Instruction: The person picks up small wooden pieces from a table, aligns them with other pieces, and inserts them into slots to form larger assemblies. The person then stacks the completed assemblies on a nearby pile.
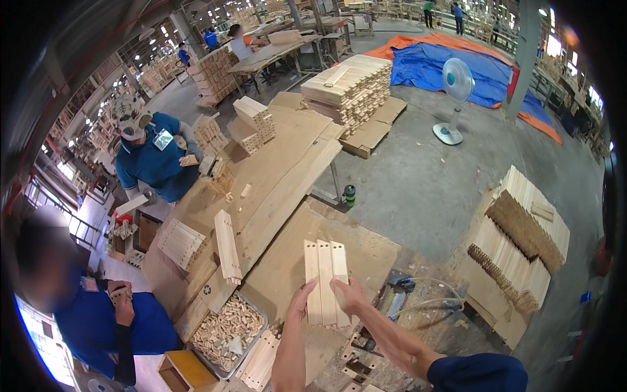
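Observation:
Three pale wooden slats [324,274] lie side by side between my hands, with dark drilled holes near their far ends. My left hand [302,297] grips their left edge, and my right hand [348,294] closes on the right edge. Beneath them is a cardboard-covered bench top [277,277]. A metal tray [261,328] full of short wooden dowels [225,330] stands to the left of my left forearm. More drilled slats [260,359] lie beside that forearm. Right of my right hand is a pneumatic tool [398,287] with a hose.
Stacked slats [522,235] stand on cardboard at right; another pile [346,91] is farther off. A long table [261,176] holds small slat stacks. Two co-workers [153,153] work at left. A fan [457,98] and a green bottle [349,195] stand on the floor.

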`<state>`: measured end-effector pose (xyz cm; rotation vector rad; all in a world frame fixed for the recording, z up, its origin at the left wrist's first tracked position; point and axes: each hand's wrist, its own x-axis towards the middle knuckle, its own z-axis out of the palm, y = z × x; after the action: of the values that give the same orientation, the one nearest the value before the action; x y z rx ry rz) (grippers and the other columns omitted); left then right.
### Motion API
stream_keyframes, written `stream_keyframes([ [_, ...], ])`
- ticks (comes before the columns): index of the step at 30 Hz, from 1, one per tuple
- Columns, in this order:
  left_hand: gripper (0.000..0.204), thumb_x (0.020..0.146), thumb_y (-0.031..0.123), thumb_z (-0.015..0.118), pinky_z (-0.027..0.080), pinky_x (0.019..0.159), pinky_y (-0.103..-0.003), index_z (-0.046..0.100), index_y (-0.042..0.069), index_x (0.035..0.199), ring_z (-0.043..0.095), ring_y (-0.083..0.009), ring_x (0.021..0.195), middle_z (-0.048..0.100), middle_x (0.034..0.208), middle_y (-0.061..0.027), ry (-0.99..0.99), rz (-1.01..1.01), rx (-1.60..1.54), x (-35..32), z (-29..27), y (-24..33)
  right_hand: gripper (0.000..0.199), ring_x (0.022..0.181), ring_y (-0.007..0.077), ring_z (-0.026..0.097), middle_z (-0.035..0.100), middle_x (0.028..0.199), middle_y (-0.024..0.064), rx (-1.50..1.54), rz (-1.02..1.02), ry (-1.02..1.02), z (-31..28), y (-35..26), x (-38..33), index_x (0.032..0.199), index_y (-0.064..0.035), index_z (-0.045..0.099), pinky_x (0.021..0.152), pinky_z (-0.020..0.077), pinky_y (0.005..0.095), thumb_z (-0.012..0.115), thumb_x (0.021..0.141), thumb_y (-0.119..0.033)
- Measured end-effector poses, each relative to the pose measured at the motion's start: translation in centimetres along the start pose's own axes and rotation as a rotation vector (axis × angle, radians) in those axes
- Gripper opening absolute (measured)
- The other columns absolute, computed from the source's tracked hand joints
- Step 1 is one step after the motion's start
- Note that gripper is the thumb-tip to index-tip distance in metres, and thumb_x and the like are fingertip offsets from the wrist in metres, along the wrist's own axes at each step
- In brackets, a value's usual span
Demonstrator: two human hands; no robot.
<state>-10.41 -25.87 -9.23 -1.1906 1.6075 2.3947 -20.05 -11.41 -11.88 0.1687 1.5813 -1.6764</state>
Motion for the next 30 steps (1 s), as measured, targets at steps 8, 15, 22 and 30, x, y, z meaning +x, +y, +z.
stream_keyframes([
  [8, 0.056, 0.091, 0.039, 0.058, 0.051, 0.097, -0.040, 0.052, 0.007, 0.137, 0.062, -0.0283, 0.113, 0.059, 0.132, -0.0124, 0.277, 0.159, -0.308, -4.9, 1.3, -0.5, 0.053, 0.091, 0.0213, 0.069, 0.072, 0.102, 0.0141, -0.091, -0.106, -0.325, 1.3, -3.7, -2.1, 0.115, 0.0023, 0.069, 0.079, 0.0552, 0.0347, 0.076, 0.076, -0.033],
  [15, 0.066, 0.092, 0.047, 0.047, 0.053, 0.092, -0.042, 0.046, -0.001, 0.137, 0.058, -0.0285, 0.115, 0.055, 0.129, -0.0177, 0.270, 0.215, -0.184, -13.4, 8.1, 3.8, 0.088, 0.126, 0.0397, 0.046, 0.048, 0.134, 0.0268, -0.411, -0.192, -0.341, -2.1, -10.6, -8.4, 0.132, 0.0073, 0.052, 0.104, 0.0413, 0.0449, 0.077, 0.069, -0.049],
  [22, 0.070, 0.094, 0.051, 0.043, 0.051, 0.096, -0.043, 0.042, 0.001, 0.142, 0.053, -0.0313, 0.123, 0.048, 0.139, -0.0196, 0.152, 0.396, -0.134, -19.5, 25.6, 3.2, 0.087, 0.128, 0.0391, 0.040, 0.044, 0.133, 0.0250, -0.262, -0.458, -0.274, -19.6, -17.3, -18.3, 0.136, 0.0040, 0.047, 0.107, 0.0371, 0.0457, 0.073, 0.072, -0.049],
  [30, 0.085, 0.087, 0.057, 0.052, 0.050, 0.095, -0.046, 0.034, -0.002, 0.146, 0.053, -0.0335, 0.121, 0.049, 0.135, -0.0211, -0.235, 0.196, -0.082, -21.9, 52.9, -6.9, 0.092, 0.133, 0.0361, 0.037, 0.041, 0.137, 0.0244, -0.206, -0.435, -0.005, -50.0, -15.8, -27.0, 0.140, 0.0046, 0.043, 0.111, 0.0333, 0.0434, 0.074, 0.073, -0.051],
])
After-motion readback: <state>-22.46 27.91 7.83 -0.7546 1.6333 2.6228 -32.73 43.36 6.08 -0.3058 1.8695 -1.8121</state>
